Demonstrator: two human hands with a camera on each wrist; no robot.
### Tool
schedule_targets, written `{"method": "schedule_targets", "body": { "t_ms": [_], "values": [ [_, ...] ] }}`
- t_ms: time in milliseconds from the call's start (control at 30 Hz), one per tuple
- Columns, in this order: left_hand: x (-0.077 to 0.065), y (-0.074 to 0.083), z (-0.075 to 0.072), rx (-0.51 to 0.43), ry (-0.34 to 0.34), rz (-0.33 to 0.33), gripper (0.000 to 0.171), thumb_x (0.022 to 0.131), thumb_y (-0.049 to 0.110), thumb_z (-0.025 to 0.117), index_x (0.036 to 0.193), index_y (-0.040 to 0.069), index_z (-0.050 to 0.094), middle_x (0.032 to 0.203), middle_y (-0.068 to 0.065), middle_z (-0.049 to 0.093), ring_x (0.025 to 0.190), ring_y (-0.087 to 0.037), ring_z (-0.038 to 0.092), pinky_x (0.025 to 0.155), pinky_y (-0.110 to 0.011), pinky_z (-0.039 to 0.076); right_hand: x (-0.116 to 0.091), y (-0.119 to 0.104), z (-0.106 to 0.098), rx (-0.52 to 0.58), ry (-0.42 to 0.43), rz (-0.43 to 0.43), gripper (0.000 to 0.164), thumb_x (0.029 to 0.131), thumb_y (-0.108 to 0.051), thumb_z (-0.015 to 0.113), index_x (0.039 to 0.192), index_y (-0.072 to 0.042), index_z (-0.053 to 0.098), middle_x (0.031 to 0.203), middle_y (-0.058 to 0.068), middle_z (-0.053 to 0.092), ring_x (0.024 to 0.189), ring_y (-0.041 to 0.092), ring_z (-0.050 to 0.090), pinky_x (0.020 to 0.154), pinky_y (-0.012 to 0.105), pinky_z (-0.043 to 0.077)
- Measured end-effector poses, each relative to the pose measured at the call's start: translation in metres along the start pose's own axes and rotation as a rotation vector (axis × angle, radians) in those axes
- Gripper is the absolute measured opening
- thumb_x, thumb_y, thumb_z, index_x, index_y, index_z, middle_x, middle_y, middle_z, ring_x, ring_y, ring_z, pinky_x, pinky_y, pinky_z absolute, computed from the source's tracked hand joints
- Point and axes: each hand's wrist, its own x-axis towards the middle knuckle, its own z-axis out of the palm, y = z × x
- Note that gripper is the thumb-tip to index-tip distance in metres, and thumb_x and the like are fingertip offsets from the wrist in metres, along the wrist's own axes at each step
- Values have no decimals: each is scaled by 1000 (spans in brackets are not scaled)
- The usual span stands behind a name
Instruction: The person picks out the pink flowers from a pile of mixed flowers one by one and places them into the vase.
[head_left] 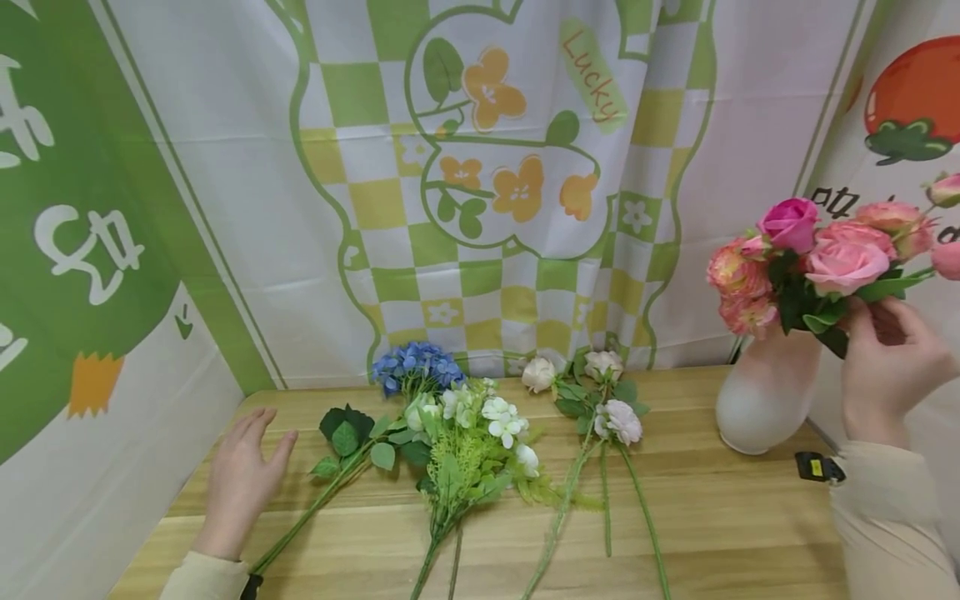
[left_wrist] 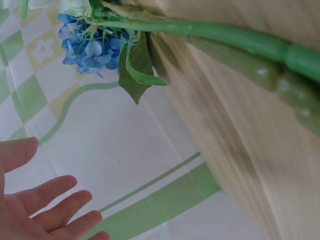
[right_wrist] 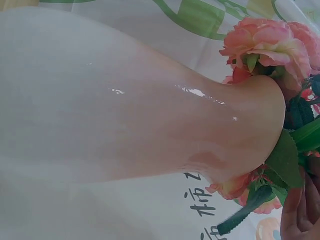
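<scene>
At the vase's mouth my right hand [head_left: 896,367] has its fingers curled and pinches a flower stem among green leaves; the fingertips are partly hidden. The white-and-pink vase [head_left: 772,392] stands at the table's right and holds pink roses [head_left: 847,257], a magenta rose [head_left: 789,223] and peach-pink blooms [head_left: 738,275]. In the right wrist view the glossy vase [right_wrist: 140,105] fills most of the frame. My left hand [head_left: 243,475] is spread and holds nothing, at the table's left, beside a leafy green stem [head_left: 322,500]. The left wrist view shows its parted fingers [left_wrist: 55,192].
On the wooden table [head_left: 720,517] lie a blue hydrangea [head_left: 418,367], a white-and-green bunch [head_left: 472,442] and pale roses [head_left: 618,421] with long stems toward me. A small black object [head_left: 819,467] is near my right wrist. Printed cloth hangs behind.
</scene>
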Motion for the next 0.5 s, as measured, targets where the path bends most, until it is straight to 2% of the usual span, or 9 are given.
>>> {"method": "schedule_targets", "body": {
  "t_ms": [300,400,500],
  "values": [
    [3,6,1,-9,1,21,54,95,29,55,130,-11,47,134,-34,43,122,-53,38,99,-66,30,-3,1,-1,58,18,28,26,87,-38,65,108,-23,71,102,-9,71,79,-11,59,76,6,48],
    [4,10,2,-21,-4,24,54,96,30,54,131,-10,46,135,-33,43,122,-53,38,99,-66,30,-5,1,-3,46,34,48,28,86,-39,65,109,-24,68,103,-12,70,82,-11,59,76,6,47],
    [5,15,4,-32,-9,29,54,96,30,55,131,-10,46,135,-33,43,123,-53,37,100,-66,30,-8,4,-4,26,51,66,27,86,-40,66,107,-23,65,95,-21,66,80,-13,56,73,6,45]
  ]
}}
